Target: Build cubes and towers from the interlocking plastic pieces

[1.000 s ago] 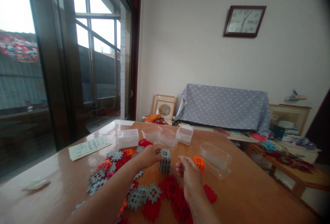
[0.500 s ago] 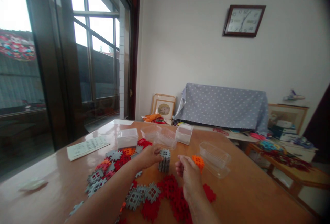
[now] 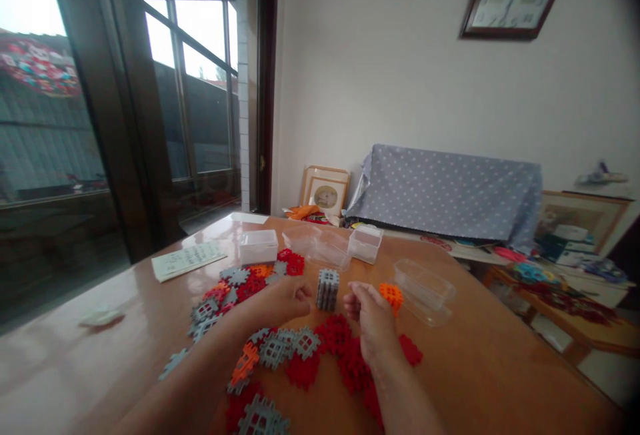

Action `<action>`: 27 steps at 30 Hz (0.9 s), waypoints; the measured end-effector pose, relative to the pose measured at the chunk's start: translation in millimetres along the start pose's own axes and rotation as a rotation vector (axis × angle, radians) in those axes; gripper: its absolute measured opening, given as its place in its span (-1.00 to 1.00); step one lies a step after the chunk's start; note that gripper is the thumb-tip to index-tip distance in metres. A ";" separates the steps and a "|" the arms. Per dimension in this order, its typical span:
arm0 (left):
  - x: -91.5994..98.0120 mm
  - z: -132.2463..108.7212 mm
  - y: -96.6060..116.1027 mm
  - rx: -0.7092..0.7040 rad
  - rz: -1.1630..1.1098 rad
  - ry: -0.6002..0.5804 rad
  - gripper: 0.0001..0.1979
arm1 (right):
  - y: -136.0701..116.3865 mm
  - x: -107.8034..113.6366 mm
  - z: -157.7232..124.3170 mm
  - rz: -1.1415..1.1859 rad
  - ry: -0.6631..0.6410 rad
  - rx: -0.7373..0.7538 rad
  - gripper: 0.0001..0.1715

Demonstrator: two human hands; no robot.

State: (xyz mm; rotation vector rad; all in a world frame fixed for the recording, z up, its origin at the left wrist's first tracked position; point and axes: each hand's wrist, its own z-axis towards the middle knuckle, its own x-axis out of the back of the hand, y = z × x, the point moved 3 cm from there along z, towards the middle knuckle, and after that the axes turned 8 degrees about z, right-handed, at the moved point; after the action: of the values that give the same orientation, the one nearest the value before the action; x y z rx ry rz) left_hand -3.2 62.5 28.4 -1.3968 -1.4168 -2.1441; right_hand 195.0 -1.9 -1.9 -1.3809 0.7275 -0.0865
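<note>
A stack of grey plastic interlocking tiles (image 3: 327, 290) stands upright on the table between my hands. My left hand (image 3: 291, 298) is just to its left, fingers curled in, apart from the stack and with nothing seen in them. On the other side, my right hand (image 3: 369, 315) is also closed, its fingers bent toward the stack without touching it. Behind the right hand sits a stack of orange tiles (image 3: 392, 297). Loose red tiles (image 3: 354, 361) lie below the right hand, and grey tiles (image 3: 275, 349) are spread below my left forearm.
Clear plastic boxes (image 3: 259, 248) and a second open box (image 3: 365, 244) stand at the back. A clear lidded container (image 3: 425, 291) lies to the right. Written paper (image 3: 189, 259) and a small pale crumpled item (image 3: 101, 316) are on the left.
My left hand has drawn back from the grey stack's top and curled its fingers. The right hand stays beside the stack. The view has tilted slightly downward.
</note>
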 end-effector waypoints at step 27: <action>-26.7 -5.0 -12.7 0.150 -0.753 0.201 -0.73 | 23.9 -21.1 -13.1 -0.170 -0.252 -0.143 -0.60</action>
State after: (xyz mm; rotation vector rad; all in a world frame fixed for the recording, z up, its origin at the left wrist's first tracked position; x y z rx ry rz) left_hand 0.1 56.9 -0.9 -0.6051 -2.1977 -2.4042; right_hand 163.3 2.0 -14.9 -1.5559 0.4118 0.0067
